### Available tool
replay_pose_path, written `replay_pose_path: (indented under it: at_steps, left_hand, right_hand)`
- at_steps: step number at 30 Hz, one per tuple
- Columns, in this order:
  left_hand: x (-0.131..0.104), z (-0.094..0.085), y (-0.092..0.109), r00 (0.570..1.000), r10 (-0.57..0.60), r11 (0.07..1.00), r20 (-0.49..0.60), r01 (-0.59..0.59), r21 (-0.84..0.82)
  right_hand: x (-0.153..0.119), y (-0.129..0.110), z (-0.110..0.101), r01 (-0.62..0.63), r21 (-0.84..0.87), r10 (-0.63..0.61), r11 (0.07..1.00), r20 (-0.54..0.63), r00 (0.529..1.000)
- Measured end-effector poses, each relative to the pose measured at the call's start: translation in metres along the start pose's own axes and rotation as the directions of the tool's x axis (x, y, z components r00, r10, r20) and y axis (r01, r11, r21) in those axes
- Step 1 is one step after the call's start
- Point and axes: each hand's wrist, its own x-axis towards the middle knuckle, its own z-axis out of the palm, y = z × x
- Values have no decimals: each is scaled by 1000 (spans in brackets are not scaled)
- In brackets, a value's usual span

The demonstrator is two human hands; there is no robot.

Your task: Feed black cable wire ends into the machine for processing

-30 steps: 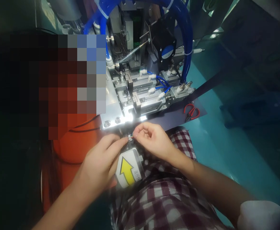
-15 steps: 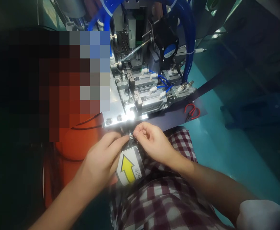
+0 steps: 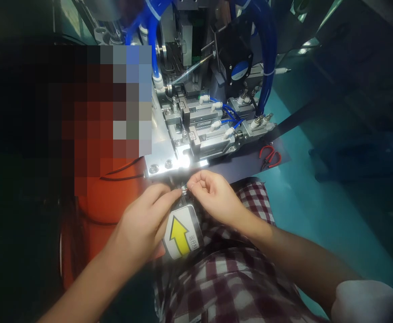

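Observation:
My left hand (image 3: pixel 142 220) and my right hand (image 3: pixel 213 195) meet in front of the machine's front plate. Between their fingertips is a small shiny metal part (image 3: pixel 184 189), too small to name. My left thumb and forefinger are closed at its left side. On the other side, my right thumb and forefinger are pinched together, the other fingers curled in. Below the part, toward my lap, sits a white label (image 3: pixel 173 242) with a yellow arrow on a dark-edged block, partly covered by my left hand.
Metal cylinders (image 3: pixel 213 134) with blue air tubes (image 3: pixel 268 85) stand on the machine just beyond my hands. Red-handled pliers (image 3: pixel 269 157) lie on the grey surface to the right. An orange surface (image 3: pixel 112 202) with dark cables is at left. My lap carries checked cloth (image 3: pixel 237 278).
Both hands stay almost where they were, fingertips still at the small metal part. The view has shifted very slightly.

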Motion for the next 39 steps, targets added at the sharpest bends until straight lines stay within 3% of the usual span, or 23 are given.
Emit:
replay_pose_path:
  at_steps: [9, 17, 25, 33, 39]
  left_hand:
    - [-1, 0, 0, 1000, -2, 1000, 2, 2, -5]
    - [0, -1, -1, 1000, -9, 1000, 1, 9, 7]
    - [1, -2, 1, 1000, -6, 1000, 9, 6, 9]
    - [1, -2, 0, 1000, -4, 1000, 20, 3, 29]
    - [1, -3, 1, 1000, 0, 999, 16, -1, 38]
  right_hand:
    - [-5, 1, -6, -14, 124, 13, 992, 7, 1000]
    - [-6, 5, -6, 90, 1, -90, 996, -30, 996]
    - [1, 3, -5, 8, 129, -18, 992, 77, 997]
    - [-4, 1, -6, 165, -99, -164, 981, 10, 986]
    - [-2, 2, -3, -5, 103, -1, 995, 54, 999]
